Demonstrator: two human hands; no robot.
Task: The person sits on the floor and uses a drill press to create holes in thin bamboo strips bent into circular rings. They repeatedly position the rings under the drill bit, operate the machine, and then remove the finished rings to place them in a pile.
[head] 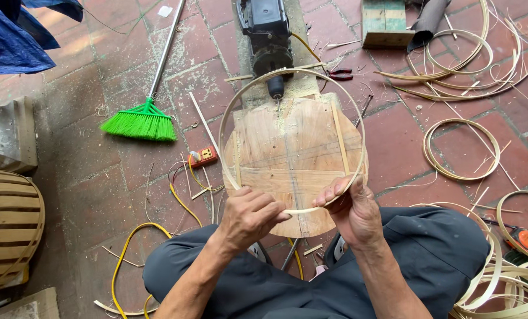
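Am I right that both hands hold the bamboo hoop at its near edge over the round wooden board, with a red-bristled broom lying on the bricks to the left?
Not quite: in the head view the broom has green bristles, not red. The rest stands: the left hand and right hand hold the bamboo hoop at its near edge over the round wooden board.

I note both hands at the near edge of the hoop (pixel 292 140), left hand (pixel 249 217) beside right hand (pixel 352 211). The hoop stands over the wooden board (pixel 293 159). Behind it sits the drill (pixel 268 41); the broom (pixel 143 115) lies left, loose rings (pixel 462 149) right.
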